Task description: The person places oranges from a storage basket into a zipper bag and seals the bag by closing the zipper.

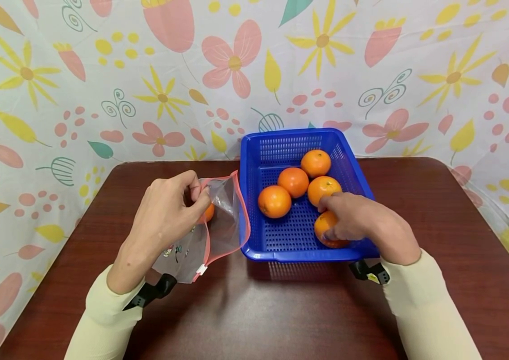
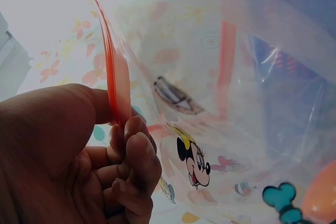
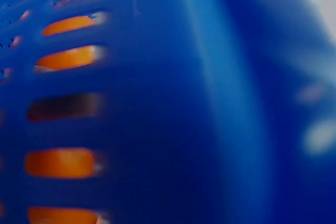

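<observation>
My left hand (image 1: 164,215) pinches the red-edged rim of a clear slider zip bag (image 1: 223,220), whose mouth gapes toward the basket. Cartoon prints, among them a mouse face (image 2: 195,163), show on the bag in the left wrist view. Inside it lies an orange (image 1: 209,213), partly behind my fingers. Over the front right corner of a blue plastic basket (image 1: 277,257), my right hand (image 1: 362,217) grips an orange (image 1: 328,229), thumb and fingers on either side. The basket wall (image 3: 147,129) fills the right wrist view, hiding that hand there.
Several more oranges sit in the basket, such as one at its left (image 1: 274,201) and one at the back (image 1: 316,163). The bag's white slider (image 1: 201,269) is near the front. A flowered cloth (image 1: 236,65) hangs behind the dark wooden table (image 1: 254,310).
</observation>
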A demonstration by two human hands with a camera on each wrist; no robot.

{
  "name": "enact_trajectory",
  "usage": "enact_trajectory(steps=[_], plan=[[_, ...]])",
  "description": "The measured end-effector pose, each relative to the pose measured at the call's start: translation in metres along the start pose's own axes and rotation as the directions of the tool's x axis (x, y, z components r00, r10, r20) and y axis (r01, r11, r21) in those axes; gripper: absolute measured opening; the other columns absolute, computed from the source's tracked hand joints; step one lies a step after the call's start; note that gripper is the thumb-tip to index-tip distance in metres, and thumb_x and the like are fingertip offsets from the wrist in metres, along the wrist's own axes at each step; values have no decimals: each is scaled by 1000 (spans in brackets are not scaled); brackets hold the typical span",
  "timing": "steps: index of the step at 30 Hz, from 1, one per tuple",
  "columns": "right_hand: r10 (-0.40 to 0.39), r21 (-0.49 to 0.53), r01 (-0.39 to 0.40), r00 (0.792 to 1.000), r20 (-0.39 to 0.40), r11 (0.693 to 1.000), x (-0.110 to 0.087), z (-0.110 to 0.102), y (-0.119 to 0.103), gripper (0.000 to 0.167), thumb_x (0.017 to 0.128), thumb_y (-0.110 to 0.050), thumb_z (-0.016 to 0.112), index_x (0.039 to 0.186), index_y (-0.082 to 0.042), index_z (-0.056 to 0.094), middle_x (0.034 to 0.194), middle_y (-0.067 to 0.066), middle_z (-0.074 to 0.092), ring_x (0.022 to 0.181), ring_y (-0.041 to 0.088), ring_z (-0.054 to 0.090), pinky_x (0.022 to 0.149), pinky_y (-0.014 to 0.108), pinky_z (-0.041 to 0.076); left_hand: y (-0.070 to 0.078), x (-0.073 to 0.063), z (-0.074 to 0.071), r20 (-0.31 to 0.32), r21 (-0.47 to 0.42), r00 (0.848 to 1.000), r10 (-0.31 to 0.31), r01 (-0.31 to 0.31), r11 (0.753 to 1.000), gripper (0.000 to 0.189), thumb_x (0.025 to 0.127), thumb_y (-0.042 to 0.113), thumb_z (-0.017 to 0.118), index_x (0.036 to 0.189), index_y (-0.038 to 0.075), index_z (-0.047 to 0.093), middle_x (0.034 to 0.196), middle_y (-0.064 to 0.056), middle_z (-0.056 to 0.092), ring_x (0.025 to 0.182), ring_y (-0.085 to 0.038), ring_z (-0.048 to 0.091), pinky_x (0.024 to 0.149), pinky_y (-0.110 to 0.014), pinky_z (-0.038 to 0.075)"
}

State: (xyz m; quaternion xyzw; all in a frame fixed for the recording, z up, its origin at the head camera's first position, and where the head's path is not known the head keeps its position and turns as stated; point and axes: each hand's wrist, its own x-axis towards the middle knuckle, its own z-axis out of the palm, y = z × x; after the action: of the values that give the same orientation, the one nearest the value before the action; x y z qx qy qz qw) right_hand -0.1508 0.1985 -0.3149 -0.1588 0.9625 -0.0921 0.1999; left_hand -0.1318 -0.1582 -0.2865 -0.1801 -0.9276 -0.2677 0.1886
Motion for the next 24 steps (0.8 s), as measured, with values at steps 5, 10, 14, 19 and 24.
enact_trajectory(steps=[5,10,14,19,24], plan=[[11,-6,-10,1000,23,1000,2,1,0,59,86,-32,88,134,-8,65,114,10,66,97,32,58,88,50,52,0,0,0,5,1,1000,-1,1,1000,22,89,15,64,72,21,52,51,7,37,43,-12,36,45,-31,25],[11,-13,-10,999,36,1000,3,2,-1,61,85,-34,89,134,-8,64,112,11,66,95,32,58,85,49,52,-1,1,1,13,6,1000,-6,6,1000,22,90,16,64,72,21,51,51,6,38,44,-13,38,45,-31,26],[28,-4,-28,999,44,1000,4,4,-2,63,84,-31,89,136,-9,63,117,12,66,98,32,58,88,51,51,0,0,1,18,3,1000,-7,7,1000,21,89,16,63,72,21,52,52,6,39,45,-13,38,46,-31,26],[29,-3,-29,998,61,1000,5,6,-3,63,84,-27,89,138,-9,62,122,13,67,100,33,59,94,55,52,0,0,1,18,1,1000,-5,5,1000,20,87,14,62,72,20,51,52,7,38,46,-13,38,46,-31,25],[10,-15,-8,997,76,1000,4,6,-2,61,85,-26,89,136,-8,62,117,11,67,97,32,59,93,54,52,0,0,2,16,10,1000,-5,5,1000,20,87,15,62,72,21,51,52,6,38,45,-13,38,47,-31,26]])
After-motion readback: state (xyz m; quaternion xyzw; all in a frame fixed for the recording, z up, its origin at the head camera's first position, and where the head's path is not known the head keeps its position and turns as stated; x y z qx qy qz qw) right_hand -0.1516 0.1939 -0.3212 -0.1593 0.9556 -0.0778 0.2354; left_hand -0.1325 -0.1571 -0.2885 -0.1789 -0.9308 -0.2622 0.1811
